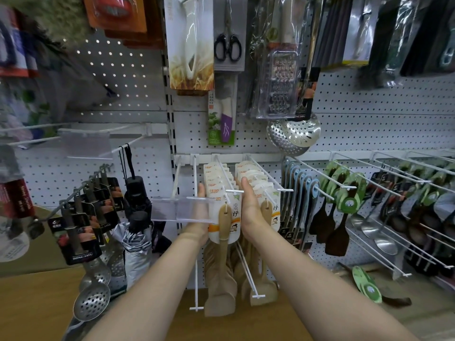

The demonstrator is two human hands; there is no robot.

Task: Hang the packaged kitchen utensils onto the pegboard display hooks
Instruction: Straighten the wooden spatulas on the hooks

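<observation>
Hands flank a row of packaged wooden spatulas (222, 217) hanging on a white pegboard hook (225, 174). Left hand (200, 217) presses the row's left side with straight fingers, partly behind a clear label holder (181, 209). Right hand (250, 207) lies flat against its right side, fingers straight and together, a second spatula row (268, 212) just beyond them.

pegboard (369, 124) | hooks (261, 168): carded spatulas (222, 217), ladles (379, 239), skimmers (92, 301) | top: scissors (227, 48), grater (278, 82)
</observation>
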